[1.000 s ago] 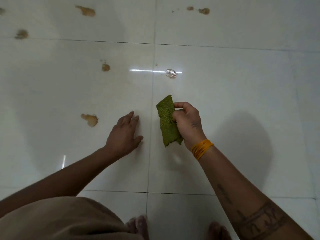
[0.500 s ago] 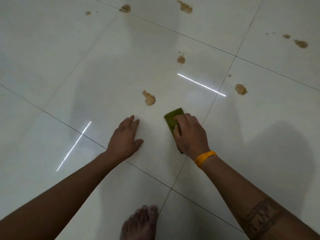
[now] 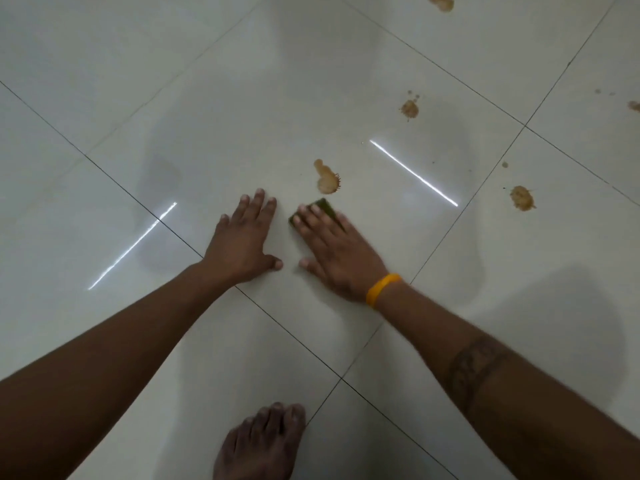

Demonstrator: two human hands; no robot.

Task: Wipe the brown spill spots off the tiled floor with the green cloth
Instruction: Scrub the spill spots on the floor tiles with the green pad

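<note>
My right hand (image 3: 337,251) lies flat on the green cloth (image 3: 325,208) and presses it to the white tiled floor (image 3: 242,116); only the cloth's far edge shows past the fingertips. A brown spill spot (image 3: 326,180) sits just beyond the cloth, a little apart from it. My left hand (image 3: 244,242) rests flat on the tile beside it, fingers spread, holding nothing. More brown spots lie farther off: one at the upper right (image 3: 409,108), one at the right (image 3: 522,198), one at the top edge (image 3: 441,1).
A bare foot (image 3: 259,441) stands on the tile at the bottom centre. Dark grout lines (image 3: 294,336) cross the floor diagonally. Bright light streaks (image 3: 414,173) reflect off the glossy tiles. A small spot (image 3: 634,105) shows at the right edge.
My right hand went from holding the cloth up off the floor to pressing it flat on the tile, and slid toward the nearest brown spot. My view turned left.
</note>
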